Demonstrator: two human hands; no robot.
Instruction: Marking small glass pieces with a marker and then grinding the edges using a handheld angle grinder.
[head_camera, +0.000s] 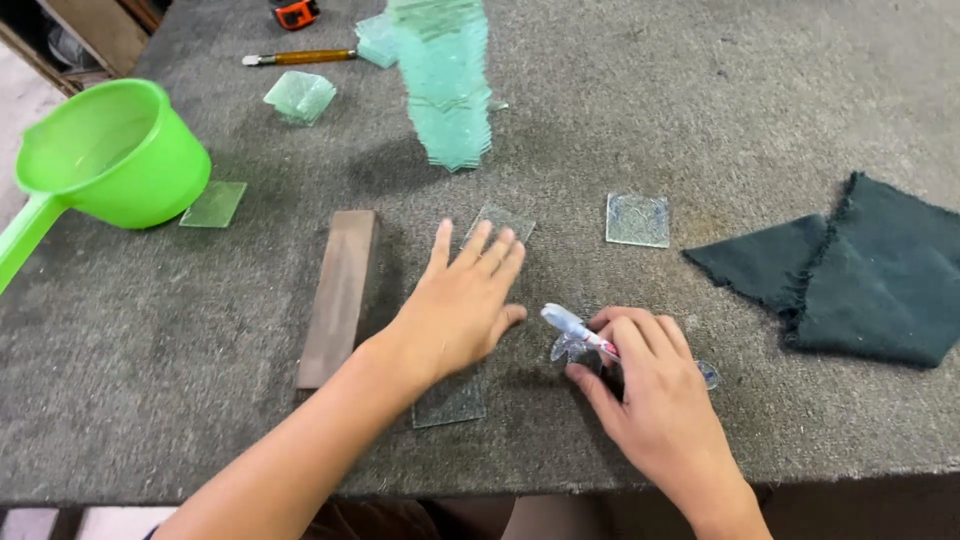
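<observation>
Where the grey felt-covered worktop meets its near edge, two bare hands work side by side.

Item 1: right hand, fingers curled, pinching a small pen-like tool with a pale blue and white tip; a small clear glass piece shows just beside and partly under it.

Item 2: left hand, fingers spread, pressed flat on a long clear glass strip that runs from beneath the palm toward the near edge and out past the fingertips.

Item 3: dark oblong stone block, just left of the strip.

Item 4: square glass tile, lying apart beyond the right hand.

Item 5: dark green cloth, crumpled, far right.

Item 6: green plastic ladle-cup with a flat glass square just beside it, left.

Item 7: tall stack of greenish glass squares, leaning slightly; smaller glass stack, amber-handled tool and an orange-and-black object beyond.

Risk note: bare skin on raw glass edges could be cut if the strip slides on the felt; uneven pressure may crack it; a knock to the worktop could topple the tall stack.
</observation>
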